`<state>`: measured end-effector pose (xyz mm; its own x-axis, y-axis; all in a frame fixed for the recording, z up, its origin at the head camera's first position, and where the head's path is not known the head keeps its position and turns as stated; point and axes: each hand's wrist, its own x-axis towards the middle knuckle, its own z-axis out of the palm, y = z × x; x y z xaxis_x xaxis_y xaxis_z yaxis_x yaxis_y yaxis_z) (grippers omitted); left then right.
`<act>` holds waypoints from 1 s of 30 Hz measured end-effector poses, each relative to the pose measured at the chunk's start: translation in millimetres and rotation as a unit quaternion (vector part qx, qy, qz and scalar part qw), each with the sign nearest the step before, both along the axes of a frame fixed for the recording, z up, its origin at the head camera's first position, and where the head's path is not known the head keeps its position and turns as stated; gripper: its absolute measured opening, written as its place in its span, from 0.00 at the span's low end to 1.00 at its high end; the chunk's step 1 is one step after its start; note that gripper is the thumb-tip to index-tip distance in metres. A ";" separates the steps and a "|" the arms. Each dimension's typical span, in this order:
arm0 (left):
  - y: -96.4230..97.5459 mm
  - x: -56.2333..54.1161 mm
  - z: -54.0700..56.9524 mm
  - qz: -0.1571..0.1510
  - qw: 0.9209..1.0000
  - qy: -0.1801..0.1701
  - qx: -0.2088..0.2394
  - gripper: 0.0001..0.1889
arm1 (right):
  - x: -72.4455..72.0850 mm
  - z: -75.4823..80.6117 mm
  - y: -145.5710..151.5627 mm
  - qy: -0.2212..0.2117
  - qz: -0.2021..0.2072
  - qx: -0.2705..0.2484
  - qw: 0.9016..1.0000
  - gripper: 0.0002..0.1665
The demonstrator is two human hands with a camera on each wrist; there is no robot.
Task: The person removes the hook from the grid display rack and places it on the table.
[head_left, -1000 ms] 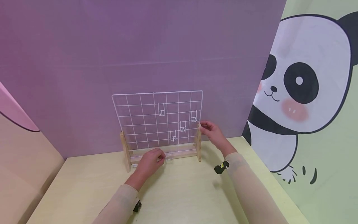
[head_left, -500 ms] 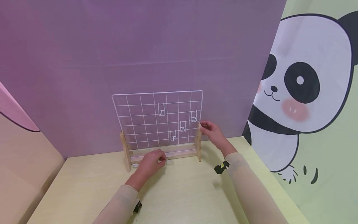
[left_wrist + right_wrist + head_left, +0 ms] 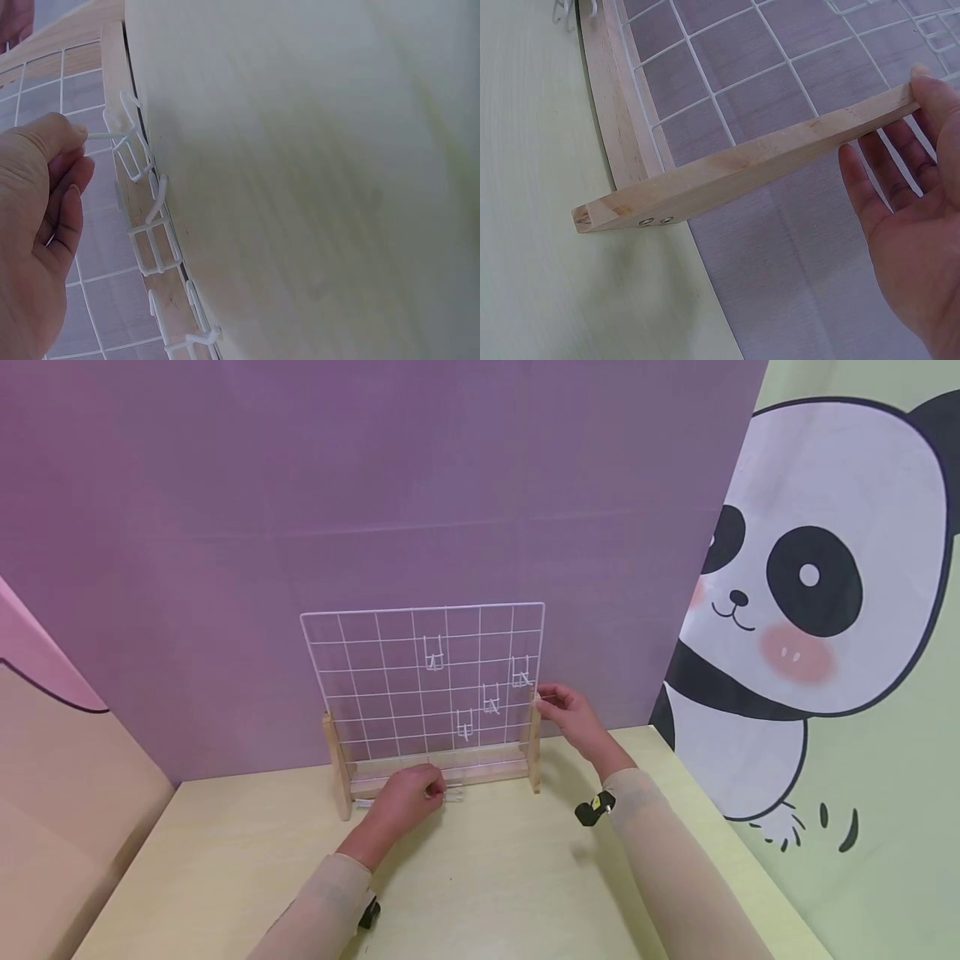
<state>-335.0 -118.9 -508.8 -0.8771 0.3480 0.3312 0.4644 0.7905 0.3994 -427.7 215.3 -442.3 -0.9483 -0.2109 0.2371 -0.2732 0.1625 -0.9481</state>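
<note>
A white wire grid panel (image 3: pixel 422 608) stands in a wooden base. Several white wire hooks hang on it, among them an upper hook (image 3: pixel 434 662) and a lower hook (image 3: pixel 465 729). Low at the panel's front, my left hand (image 3: pixel 405 802) pinches the prong of a white wire hook (image 3: pixel 133 154) between thumb and finger. Beside it, another white hook (image 3: pixel 154 244) leans by the base's wooden rail (image 3: pixel 120 67), with one more below. My right hand (image 3: pixel 577 724) holds the top of the right wooden upright (image 3: pixel 742 161), thumb on one side and fingers on the other.
The stand is on a pale wooden table (image 3: pixel 487 885), close to a purple backdrop (image 3: pixel 450 485). The left wooden upright (image 3: pixel 337 768) rises beyond my left hand. A wall with a panda picture (image 3: pixel 862 568) borders the right side.
My left hand has dropped slightly, and its hook has come lower, nearer the tabletop in front of the rail. The right hand has stayed on the upright.
</note>
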 end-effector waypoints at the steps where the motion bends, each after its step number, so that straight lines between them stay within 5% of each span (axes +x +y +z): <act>1: 0.0 0.3 -0.2 0.000 1.000 -0.001 0.000 0.12 | 0.0 -0.3 0.1 0.000 0.000 0.000 1.000 0.22; 15: -3.0 -1.2 -1.5 -0.058 0.998 -0.017 -0.005 0.07 | 1.3 4.2 1.0 -0.004 0.003 0.001 1.000 0.23; 30: -5.8 0.8 -7.3 -0.083 0.995 -0.052 -0.014 0.03 | 6.1 1.7 0.7 -0.001 -0.002 0.003 1.000 0.22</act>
<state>-334.2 -124.6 -516.1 -0.8355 0.4993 0.2295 0.5471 0.7171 0.4318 -421.7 216.0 -440.7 -0.9497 -0.2079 0.2340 -0.2704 0.1686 -0.9479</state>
